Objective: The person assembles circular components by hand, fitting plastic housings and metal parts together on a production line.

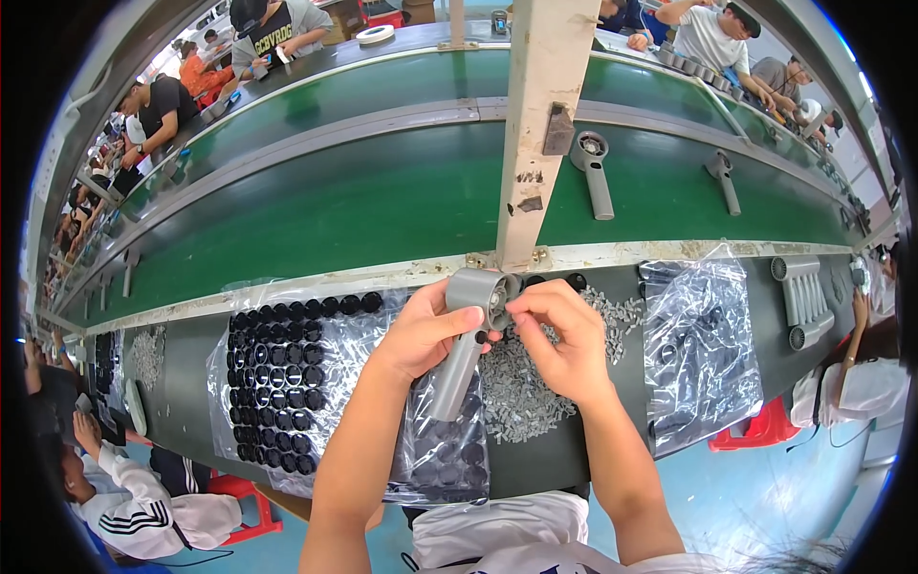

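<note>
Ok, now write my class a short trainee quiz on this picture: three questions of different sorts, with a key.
1. Which hand is wrapped around the held fan?
2. True or false: the held fan's handle points up, above its round head.
3. Fill in the blank: the loose pile below the right hand is made of small ____ parts.

Key:
1. The left hand.
2. False; the handle hangs below the head.
3. Grey.
</note>
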The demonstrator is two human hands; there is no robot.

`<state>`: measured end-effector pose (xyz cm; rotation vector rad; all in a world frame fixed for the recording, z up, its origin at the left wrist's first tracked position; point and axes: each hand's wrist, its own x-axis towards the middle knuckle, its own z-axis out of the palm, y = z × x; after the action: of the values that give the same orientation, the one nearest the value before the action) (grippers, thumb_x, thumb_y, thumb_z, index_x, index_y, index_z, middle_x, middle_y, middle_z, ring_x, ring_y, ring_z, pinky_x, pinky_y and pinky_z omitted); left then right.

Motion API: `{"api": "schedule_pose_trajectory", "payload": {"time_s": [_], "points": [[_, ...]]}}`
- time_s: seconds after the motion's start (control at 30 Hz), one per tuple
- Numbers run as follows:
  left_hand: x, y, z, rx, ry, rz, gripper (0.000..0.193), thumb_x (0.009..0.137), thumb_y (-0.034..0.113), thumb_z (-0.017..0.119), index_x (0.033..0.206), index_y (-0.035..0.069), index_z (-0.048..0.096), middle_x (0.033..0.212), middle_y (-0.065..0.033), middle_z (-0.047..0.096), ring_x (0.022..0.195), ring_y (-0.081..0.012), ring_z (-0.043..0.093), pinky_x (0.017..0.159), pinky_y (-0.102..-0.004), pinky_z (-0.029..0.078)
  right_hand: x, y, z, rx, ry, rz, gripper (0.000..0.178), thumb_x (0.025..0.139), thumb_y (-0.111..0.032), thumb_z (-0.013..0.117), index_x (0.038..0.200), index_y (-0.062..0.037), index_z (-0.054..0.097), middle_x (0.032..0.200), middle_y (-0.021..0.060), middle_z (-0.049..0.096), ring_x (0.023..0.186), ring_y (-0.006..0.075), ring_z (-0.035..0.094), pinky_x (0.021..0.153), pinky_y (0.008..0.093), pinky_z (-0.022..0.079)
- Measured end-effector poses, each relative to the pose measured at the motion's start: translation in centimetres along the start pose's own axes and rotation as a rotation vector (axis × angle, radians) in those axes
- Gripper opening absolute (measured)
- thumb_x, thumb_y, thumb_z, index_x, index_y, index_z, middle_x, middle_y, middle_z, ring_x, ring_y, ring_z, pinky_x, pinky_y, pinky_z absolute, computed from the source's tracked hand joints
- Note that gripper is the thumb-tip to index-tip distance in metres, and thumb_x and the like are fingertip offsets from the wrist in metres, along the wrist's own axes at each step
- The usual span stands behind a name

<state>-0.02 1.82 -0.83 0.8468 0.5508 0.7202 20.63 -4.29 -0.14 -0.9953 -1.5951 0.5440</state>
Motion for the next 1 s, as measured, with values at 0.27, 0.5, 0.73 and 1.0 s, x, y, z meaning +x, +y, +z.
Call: {"api": "schedule_pose_trajectory", "payload": {"time_s": [0.27,0.5,0.73,1.0], "points": [[0.4,-0.6,0.3,0.053,0.052,-0.001,0.072,0.087,0.011,0.082,0.149,0.004,0.048,0.12,-0.0103,0.068,0.094,-0.0205,0.072,0.077,-0.0364,0.064,-0.2,-0.6,0.5,-0.115,-0.005,-0.011,0.027,0.081,0.009,0.072,0.105,-0.0025,0.068,0.09,0.0103,0.069,0.078,0.0189,0.07,0.069,0.0289,0.057],[0.4,-0.6,0.7,0.153,0.077,0.032,0.076,0.084,0.012,0.085,0.149,0.003,0.048,0.121,-0.0083,0.068,0.098,-0.0177,0.069,0.076,-0.0337,0.063,-0.4,-0.6,0.3,-0.179,-0.01,-0.013,0.029,0.078,0.007,0.075,0.102,-0.004,0.065,0.084,0.0083,0.07,0.072,0.0183,0.07,0.066,0.0283,0.056],[0.3,-0.5,1.0,0.177,0.084,0.045,0.076,0.084,0.013,0.086,0.149,0.001,0.048,0.121,-0.0086,0.068,0.098,-0.0173,0.069,0.077,-0.0329,0.062,-0.6,-0.8,0.4,-0.149,-0.003,0.056,0.032,0.078,0.006,0.076,0.105,-0.0051,0.063,0.081,0.0057,0.071,0.069,0.0149,0.069,0.063,0.0269,0.055],[0.3,-0.4,1.1,0.154,0.09,0.04,0.072,0.086,0.011,0.084,0.148,0.001,0.048,0.119,-0.0089,0.068,0.094,-0.0169,0.069,0.076,-0.0333,0.062,-0.5,-0.7,0.3,-0.132,0.004,0.016,0.041,0.077,0.007,0.076,0.114,-0.0055,0.065,0.082,0.0054,0.073,0.065,0.0156,0.068,0.062,0.0276,0.054]]}}
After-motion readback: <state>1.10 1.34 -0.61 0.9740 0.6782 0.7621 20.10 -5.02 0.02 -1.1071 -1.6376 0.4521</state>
